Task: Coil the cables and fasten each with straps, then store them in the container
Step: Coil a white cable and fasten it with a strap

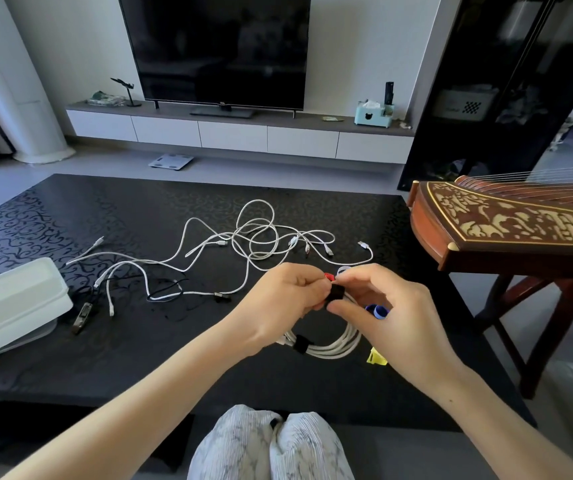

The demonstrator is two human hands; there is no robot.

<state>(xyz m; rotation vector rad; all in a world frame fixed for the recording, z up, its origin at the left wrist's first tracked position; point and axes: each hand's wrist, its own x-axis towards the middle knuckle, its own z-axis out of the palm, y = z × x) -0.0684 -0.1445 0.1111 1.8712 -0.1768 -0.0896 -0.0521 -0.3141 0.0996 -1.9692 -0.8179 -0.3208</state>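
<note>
A coiled white cable (333, 344) hangs between my hands above the black table (70, 216), with one black strap (301, 344) wrapped round its lower left. My left hand (285, 303) and my right hand (389, 306) both pinch a second black strap (336, 292) at the top of the coil. Loose white cables (257, 240) lie tangled across the middle of the table. A black cable (165, 292) lies left of my hands. A white container (11, 306) sits at the table's left edge.
Rolled straps lie around my right hand: red (328, 276), blue (377, 311), yellow (377, 357). A wooden zither (506, 226) on a stand borders the table on the right. A TV and a low cabinet (236, 133) stand beyond the table. My knees (271, 445) are below.
</note>
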